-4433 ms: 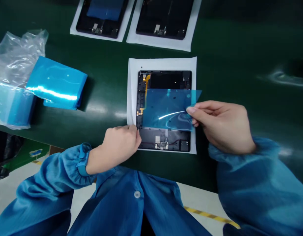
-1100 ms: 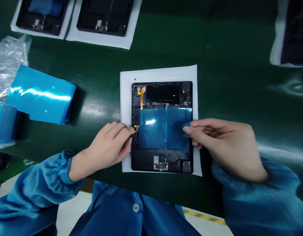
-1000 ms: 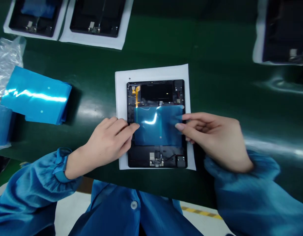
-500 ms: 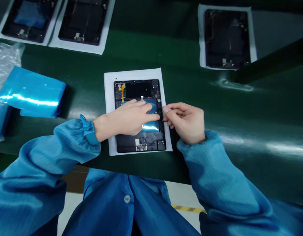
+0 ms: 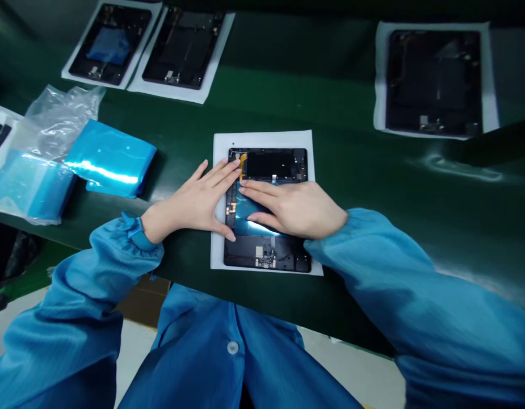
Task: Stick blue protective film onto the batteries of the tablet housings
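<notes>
An opened tablet with bare inner parts lies on a white sheet in front of me. A shiny blue film covers its middle. My left hand is spread flat, its fingertips on the tablet's upper left edge near an orange flex cable and its thumb on the lower left edge. From the right, my right hand lies across the blue film with fingers stretched out, their tips close to the cable's lower end. Neither hand is closed round anything.
Folded blue film sheets lie to the left, beside a clear plastic bag with more blue sheets. Two opened tablets on white sheets are at the back left, another tablet at the back right. A dark bar crosses the right edge.
My left hand has moved off the film to the tablet's left edge. My right hand has left the right edge, opened, and now lies over the film. The view has shifted left.
</notes>
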A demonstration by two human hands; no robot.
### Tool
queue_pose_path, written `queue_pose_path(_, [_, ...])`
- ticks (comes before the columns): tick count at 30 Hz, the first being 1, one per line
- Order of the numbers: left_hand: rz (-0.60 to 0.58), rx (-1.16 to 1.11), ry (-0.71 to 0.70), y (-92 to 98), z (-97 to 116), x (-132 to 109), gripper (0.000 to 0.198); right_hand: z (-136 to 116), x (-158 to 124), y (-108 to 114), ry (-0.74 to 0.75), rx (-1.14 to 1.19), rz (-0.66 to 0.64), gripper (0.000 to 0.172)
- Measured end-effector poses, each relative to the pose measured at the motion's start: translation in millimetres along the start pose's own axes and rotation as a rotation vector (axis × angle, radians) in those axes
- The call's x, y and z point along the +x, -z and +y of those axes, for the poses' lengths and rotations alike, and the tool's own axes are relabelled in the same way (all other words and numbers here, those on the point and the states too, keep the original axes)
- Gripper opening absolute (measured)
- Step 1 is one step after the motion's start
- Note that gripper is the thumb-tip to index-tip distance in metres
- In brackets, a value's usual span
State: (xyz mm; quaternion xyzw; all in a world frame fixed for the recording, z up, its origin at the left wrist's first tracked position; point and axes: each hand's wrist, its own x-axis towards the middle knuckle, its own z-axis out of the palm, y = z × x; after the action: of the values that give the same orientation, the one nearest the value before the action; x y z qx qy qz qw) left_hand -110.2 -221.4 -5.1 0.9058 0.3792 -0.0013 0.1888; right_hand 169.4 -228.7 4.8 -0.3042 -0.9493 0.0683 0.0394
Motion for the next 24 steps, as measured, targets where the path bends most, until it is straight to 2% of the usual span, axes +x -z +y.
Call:
queue_pose_path(4, [0.011, -0.012, -0.013, -1.1, 0.3, 0.9, 0.146, -15.3, -7.5, -0.3, 0.045, -0.011, -0.004, 0.062])
queue_pose_path(7, [0.02, -0.005, -0.011, -1.7, 0.7, -0.5, 0.145, -23.8, -14.5, -0.2, 0.09, 0.014, 0.007, 0.056])
queue_pose_path(13, [0.017, -0.002, -0.005, -3.1, 0.4, -0.5, 0.146, -19.2, -17.6, -6.1, -0.238, -0.031, 0.102, 0.052])
queue_pose_path(15, [0.012, -0.006, -0.002, -3.4, -0.2, -0.2, 0.146, -30.9, -26.7, -8.4, -0.193, -0.055, 0.116, 0.051])
queue_pose_path(18, [0.008, -0.004, 0.001, -4.6, -0.9, -0.1, 0.146, -54.2, -43.1, -10.3, -0.015, -0.072, 0.142, 0.047])
queue_pose_path(20, [0.009, 0.001, 0.002, -5.5, -1.3, -0.1, 0.146, -59.6, -46.9, -10.5, 0.006, -0.077, 0.151, 0.046])
queue_pose_path(24, [0.008, -0.003, 0.001, -4.5, -1.4, 0.2, 0.145, -36.0, -31.4, -9.4, -0.255, -0.088, 0.148, 0.054])
